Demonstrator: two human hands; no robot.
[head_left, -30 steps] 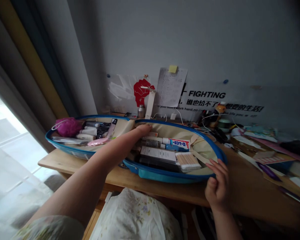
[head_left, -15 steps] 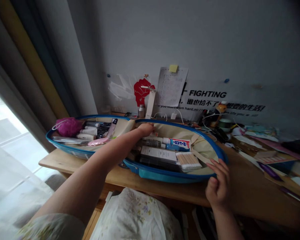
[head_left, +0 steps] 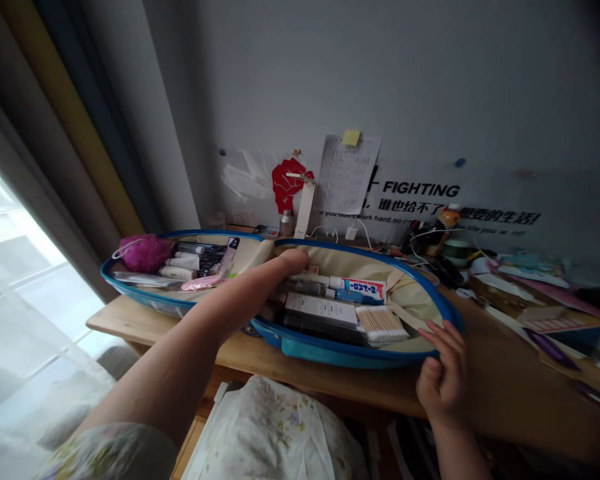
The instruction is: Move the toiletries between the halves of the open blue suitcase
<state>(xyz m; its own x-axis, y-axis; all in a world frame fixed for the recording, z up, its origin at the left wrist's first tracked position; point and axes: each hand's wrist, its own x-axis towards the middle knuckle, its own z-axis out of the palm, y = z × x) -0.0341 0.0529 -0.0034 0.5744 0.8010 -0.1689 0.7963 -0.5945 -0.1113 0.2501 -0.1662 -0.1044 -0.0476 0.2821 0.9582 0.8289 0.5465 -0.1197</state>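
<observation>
1. Your left hand (head_left: pixel 294 259) reaches across the open blue case (head_left: pixel 330 350) to the far rim of its right half. The fingers fold down behind the knuckles, so you cannot tell whether they grip anything.
2. Your right hand (head_left: pixel 443 373) sits at the case's near right corner. Its fingers are loosely spread, the tips touch the blue rim, and it holds nothing.
3. The case lies open in two halves on the wooden desk (head_left: pixel 500 393), close to the wall.
4. Right half: a white box (head_left: pixel 321 308), with a toothpaste box (head_left: pixel 364 289) beyond it. A cotton swab pack (head_left: pixel 381 323) lies just beside the white box, near your right hand.
5. Left half: a pink bath pouf (head_left: pixel 143 252) at the far left end, with tubes (head_left: pixel 180 272) beside it.
</observation>
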